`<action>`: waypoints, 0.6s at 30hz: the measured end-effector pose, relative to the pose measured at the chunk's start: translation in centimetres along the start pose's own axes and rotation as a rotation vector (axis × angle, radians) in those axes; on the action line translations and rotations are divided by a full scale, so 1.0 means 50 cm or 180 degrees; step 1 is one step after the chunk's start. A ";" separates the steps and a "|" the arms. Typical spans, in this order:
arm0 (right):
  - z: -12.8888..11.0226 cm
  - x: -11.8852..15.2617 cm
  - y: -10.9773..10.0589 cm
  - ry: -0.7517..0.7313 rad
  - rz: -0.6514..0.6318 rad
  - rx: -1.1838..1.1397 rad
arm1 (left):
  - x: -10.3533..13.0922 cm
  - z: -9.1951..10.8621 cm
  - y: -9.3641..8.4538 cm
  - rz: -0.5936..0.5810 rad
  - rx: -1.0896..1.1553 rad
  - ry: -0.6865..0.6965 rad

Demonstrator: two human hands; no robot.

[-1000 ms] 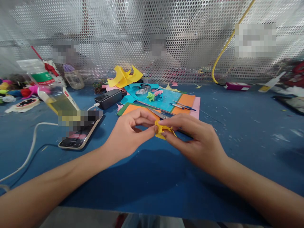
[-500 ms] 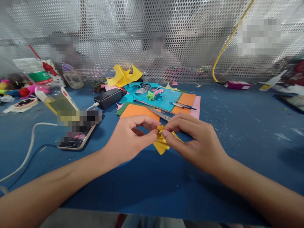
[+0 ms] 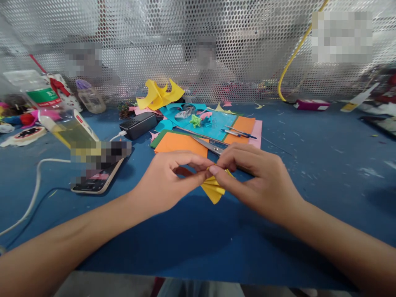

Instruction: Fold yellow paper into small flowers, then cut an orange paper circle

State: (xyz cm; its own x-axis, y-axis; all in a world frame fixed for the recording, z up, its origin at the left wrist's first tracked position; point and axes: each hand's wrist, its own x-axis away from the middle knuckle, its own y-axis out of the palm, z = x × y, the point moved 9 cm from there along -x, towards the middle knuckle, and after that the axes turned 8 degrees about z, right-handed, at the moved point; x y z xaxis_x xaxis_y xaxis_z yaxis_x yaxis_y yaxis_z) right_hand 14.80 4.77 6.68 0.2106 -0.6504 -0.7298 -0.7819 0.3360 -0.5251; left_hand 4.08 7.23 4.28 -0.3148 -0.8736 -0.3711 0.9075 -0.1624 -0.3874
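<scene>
A pleated piece of yellow paper (image 3: 214, 191) hangs between my two hands, its folds fanning downward. My left hand (image 3: 173, 177) pinches its upper end between thumb and fingers from the left. From the right, my right hand (image 3: 250, 175) grips the same end, its thumb nearly touching the left fingertips. The pinched top of the paper is hidden by the fingers. Just behind the hands lie scissors (image 3: 213, 147), partly covered by my right hand, and orange paper (image 3: 179, 144).
A phone (image 3: 102, 175) leans by a bottle (image 3: 51, 103) on the left, near a white cable (image 3: 37, 181) and black box (image 3: 138, 126). Blue paper (image 3: 216, 126), pens (image 3: 239, 133) and yellow scraps (image 3: 161, 95) lie at the back, before a perforated metal screen (image 3: 247, 78).
My fingers have closed over the top of the yellow paper, which showed between them before. The camera view has shifted slightly.
</scene>
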 end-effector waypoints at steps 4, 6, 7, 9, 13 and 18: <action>0.009 0.000 -0.004 0.0138 0.0022 0.0091 | -0.002 -0.003 -0.005 0.0140 0.0211 -0.0044; 0.012 -0.001 -0.006 0.0183 0.0022 0.0121 | -0.002 -0.006 -0.008 0.0200 0.0235 -0.0036; 0.013 -0.002 -0.007 0.0200 0.0027 0.0135 | -0.002 -0.009 -0.011 0.0238 0.0229 -0.0039; 0.013 -0.004 -0.008 0.0186 0.0041 0.0144 | -0.002 -0.015 -0.015 0.0312 0.0218 -0.0076; 0.001 -0.006 -0.004 -0.0107 -0.0013 0.0180 | -0.003 -0.028 -0.018 0.0370 0.0213 -0.0253; -0.018 0.000 0.000 -0.0575 -0.0065 0.0404 | -0.004 -0.020 -0.003 0.0027 0.0078 -0.0214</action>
State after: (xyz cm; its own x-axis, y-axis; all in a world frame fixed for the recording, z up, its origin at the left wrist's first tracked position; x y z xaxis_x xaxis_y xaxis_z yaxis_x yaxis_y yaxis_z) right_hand 14.27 4.18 7.06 0.3362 -0.5292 -0.7790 -0.6986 0.4147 -0.5832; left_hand 3.70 7.90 3.57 -0.2885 -0.9037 -0.3164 0.9168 -0.1654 -0.3635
